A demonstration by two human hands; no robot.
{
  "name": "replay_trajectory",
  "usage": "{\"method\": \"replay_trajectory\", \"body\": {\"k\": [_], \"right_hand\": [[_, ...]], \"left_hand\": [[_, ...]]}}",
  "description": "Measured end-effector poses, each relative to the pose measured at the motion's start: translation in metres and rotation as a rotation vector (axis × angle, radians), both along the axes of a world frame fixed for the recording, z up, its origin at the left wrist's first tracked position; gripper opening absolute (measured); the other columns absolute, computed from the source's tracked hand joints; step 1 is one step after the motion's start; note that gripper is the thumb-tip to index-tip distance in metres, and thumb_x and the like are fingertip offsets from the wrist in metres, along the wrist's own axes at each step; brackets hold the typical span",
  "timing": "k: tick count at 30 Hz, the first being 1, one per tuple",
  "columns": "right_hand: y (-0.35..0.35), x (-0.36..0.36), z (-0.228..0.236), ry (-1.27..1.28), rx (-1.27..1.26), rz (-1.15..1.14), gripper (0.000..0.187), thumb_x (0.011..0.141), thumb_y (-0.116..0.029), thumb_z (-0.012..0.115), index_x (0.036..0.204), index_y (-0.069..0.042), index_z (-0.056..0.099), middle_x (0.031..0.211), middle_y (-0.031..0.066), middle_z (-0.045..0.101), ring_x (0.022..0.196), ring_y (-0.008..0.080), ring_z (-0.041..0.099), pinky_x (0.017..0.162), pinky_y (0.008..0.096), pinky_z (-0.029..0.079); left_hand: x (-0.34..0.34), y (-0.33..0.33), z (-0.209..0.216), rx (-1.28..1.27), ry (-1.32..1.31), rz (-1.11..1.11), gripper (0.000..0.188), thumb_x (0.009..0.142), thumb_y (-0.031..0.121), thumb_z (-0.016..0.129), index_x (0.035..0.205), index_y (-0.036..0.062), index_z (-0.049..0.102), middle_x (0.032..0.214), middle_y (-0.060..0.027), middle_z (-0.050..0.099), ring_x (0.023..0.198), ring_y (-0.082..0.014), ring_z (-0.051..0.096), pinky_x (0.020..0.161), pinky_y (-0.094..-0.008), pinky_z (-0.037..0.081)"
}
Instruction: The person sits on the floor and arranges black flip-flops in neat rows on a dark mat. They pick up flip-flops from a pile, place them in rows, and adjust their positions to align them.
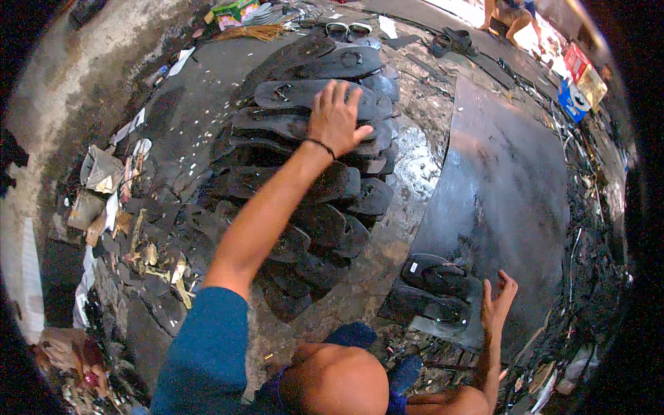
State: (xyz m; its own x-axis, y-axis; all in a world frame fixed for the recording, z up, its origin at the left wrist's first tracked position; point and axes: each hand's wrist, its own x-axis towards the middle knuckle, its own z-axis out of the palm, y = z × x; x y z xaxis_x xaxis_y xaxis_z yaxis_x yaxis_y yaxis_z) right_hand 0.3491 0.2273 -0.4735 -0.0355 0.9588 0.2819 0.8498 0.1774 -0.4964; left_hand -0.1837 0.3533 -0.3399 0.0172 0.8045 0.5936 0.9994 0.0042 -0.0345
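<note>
A heap of black flip-flops lies in overlapping rows on the floor in front of me. My left hand reaches over the far part of the heap, its fingers stretched across a dark flip-flop sole. Whether the fingertips press on the sole or hover just above it, I cannot tell. At the lower right, a pair of black thong flip-flops lies side by side on the near edge of a dark flat sheet. My right hand is just right of that pair, fingers apart and nothing in them.
Paper and cardboard scraps litter the left side. At the back are a straw broom, sunglasses and a pair of dark sandals. Colourful boxes stand at the far right; another person's legs show beyond.
</note>
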Motion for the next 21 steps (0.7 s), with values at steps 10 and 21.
{"method": "replay_trajectory", "body": {"k": [10, 21], "right_hand": [[0.075, -0.202, 0.179, 0.282, -0.314, 0.454, 0.043, 0.095, -0.02, 0.069, 0.131, -0.003, 0.053, 0.131, 0.0157, 0.05, 0.112, 0.0296, 0.058, 0.097, 0.0404, 0.049], [0.077, -0.182, 0.167, 0.77, -0.518, 0.122, 0.044, 0.096, -0.019, 0.068, 0.137, -0.009, 0.056, 0.117, 0.0067, 0.066, 0.102, 0.0154, 0.061, 0.089, 0.0305, 0.05]], "left_hand": [[-0.083, 0.001, 0.056, 0.263, 0.034, -0.142, 0.028, 0.093, 0.019, 0.06, 0.115, 0.0022, 0.061, 0.108, -0.0157, 0.07, 0.099, -0.0327, 0.07, 0.083, -0.0416, 0.059], [-0.016, -0.162, 0.014, -0.19, -0.121, -0.675, 0.054, 0.09, 0.022, 0.062, 0.142, 0.0101, 0.052, 0.144, -0.0145, 0.052, 0.132, -0.0298, 0.052, 0.111, -0.0445, 0.043]]}}
